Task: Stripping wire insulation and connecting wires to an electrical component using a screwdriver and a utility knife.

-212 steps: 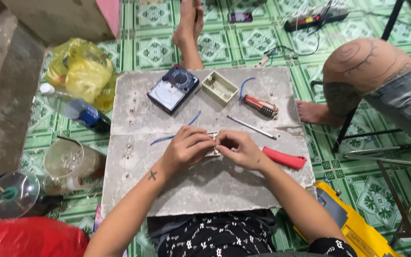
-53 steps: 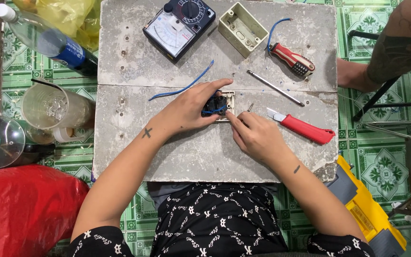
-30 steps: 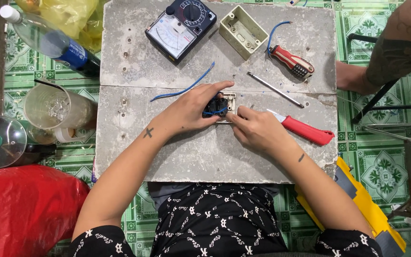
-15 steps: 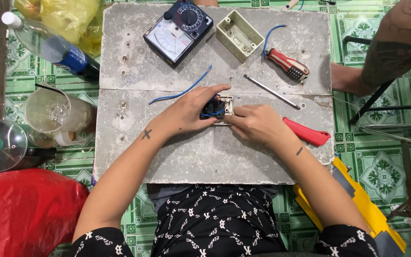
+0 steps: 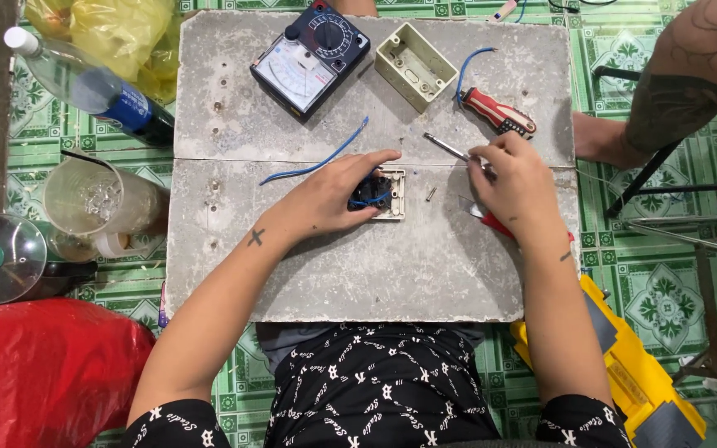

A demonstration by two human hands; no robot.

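Fingers of your left hand [image 5: 338, 195] should keep pinning the switch plate [image 5: 383, 195] flat at mid-bench [image 5: 309, 274] while your right hand [image 5: 518, 178], pinching the thin screwdriver [image 5: 450, 149], lifts it cleanly toward the loose screw [image 5: 431, 194].

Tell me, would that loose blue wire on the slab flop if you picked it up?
Probably only a little. The blue wire lies in a gentle curve, not a limp heap, so it likely holds its shape. It looks thin, so likely very light, and the left hand could nudge it aside easily.

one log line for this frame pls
left hand: holds switch plate on slab | right hand: grips thin screwdriver | red cutter under right hand
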